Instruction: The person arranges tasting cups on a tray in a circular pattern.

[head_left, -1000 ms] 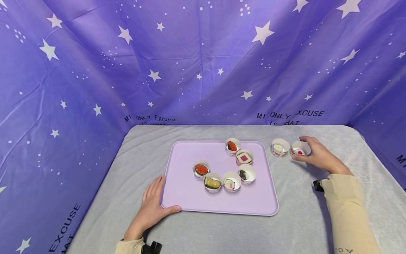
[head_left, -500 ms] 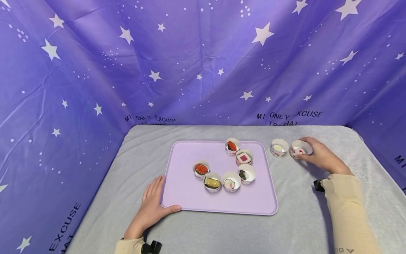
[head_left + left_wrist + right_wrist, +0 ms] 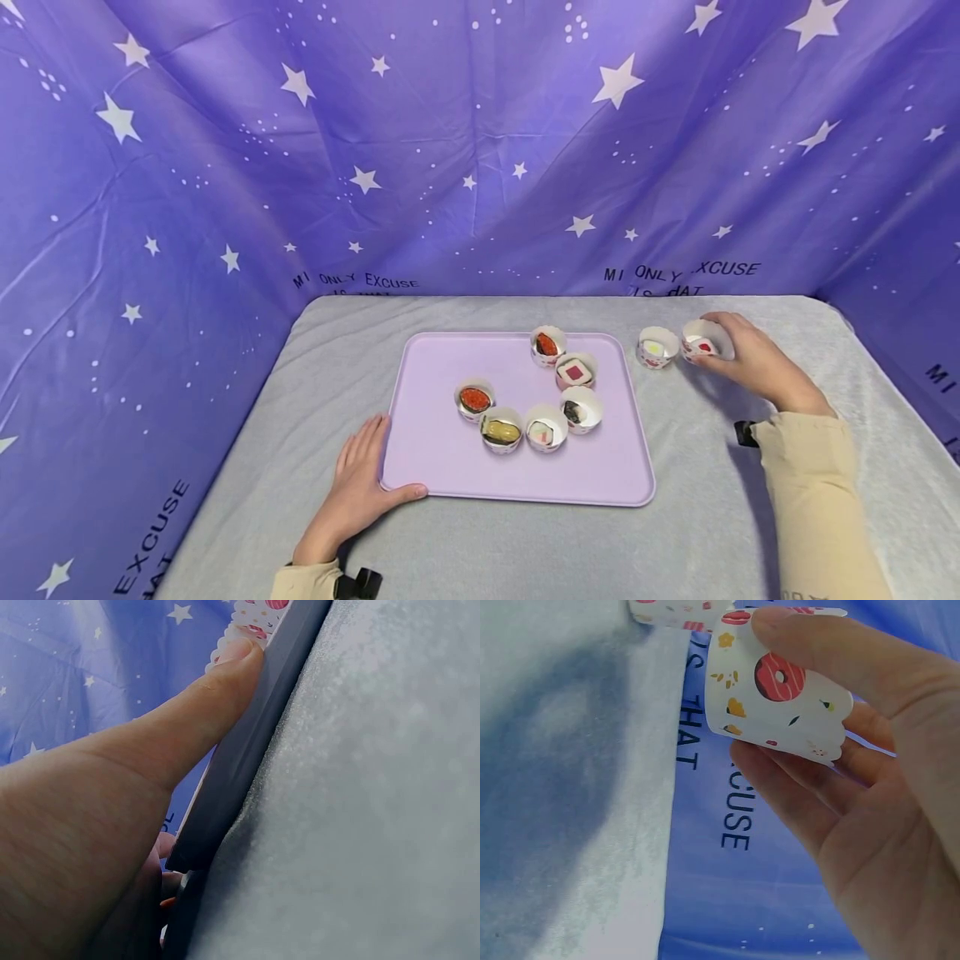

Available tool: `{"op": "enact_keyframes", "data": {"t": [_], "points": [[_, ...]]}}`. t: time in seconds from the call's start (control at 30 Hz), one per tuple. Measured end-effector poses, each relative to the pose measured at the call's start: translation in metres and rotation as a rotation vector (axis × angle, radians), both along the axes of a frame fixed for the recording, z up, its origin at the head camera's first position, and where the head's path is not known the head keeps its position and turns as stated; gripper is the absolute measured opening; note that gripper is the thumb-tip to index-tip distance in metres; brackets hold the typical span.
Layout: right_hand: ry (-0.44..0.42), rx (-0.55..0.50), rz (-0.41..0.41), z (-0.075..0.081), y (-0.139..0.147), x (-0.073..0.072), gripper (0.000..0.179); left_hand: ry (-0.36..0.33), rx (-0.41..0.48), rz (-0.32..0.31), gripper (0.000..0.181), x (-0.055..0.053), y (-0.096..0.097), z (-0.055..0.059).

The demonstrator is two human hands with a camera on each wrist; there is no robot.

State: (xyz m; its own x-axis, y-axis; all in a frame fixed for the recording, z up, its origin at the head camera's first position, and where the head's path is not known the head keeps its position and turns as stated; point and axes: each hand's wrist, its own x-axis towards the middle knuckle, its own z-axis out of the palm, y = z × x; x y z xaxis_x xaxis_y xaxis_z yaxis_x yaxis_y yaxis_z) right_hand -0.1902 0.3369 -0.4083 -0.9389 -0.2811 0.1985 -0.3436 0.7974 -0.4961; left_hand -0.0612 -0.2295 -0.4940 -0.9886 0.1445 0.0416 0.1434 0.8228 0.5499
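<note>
My right hand (image 3: 761, 364) pinches a white paper baking cup (image 3: 780, 690) printed with doughnuts, thumb on one side and fingers on the other. It is clear of the table in the right wrist view, with a small white piece with a red centre (image 3: 702, 346) inside. Beside it on the cloth stands another baking cup (image 3: 655, 361) holding a white and yellow piece. My left hand (image 3: 354, 483) rests at the near left corner of the lilac tray (image 3: 442, 475); its thumb (image 3: 217, 686) lies along the front rim and its straight fingers along the left side.
Several baking cups with toy-like sushi pieces form a curved row on the tray, from an orange roe piece (image 3: 475, 400) past a yellow one (image 3: 500, 431) to the far rim. Grey cloth (image 3: 525, 550) covers the table. A purple star curtain (image 3: 480, 150) hangs behind.
My right hand has raised its baking cup off the cloth, slightly up and to the left in the head view. My left hand and the tray stay in place.
</note>
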Motion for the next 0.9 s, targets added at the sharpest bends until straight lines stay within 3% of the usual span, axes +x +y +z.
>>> {"op": "enact_keyframes", "data": {"t": [0.6,0.9], "points": [[0.051,-0.036,0.054,0.011,-0.026,0.003,0.059,0.01,0.002,0.002,0.124,0.0,0.0,0.001],[0.001,-0.016,0.069,0.021,-0.049,0.003,0.06,0.002,0.006,0.004,0.124,0.0,0.0,0.001]]}}
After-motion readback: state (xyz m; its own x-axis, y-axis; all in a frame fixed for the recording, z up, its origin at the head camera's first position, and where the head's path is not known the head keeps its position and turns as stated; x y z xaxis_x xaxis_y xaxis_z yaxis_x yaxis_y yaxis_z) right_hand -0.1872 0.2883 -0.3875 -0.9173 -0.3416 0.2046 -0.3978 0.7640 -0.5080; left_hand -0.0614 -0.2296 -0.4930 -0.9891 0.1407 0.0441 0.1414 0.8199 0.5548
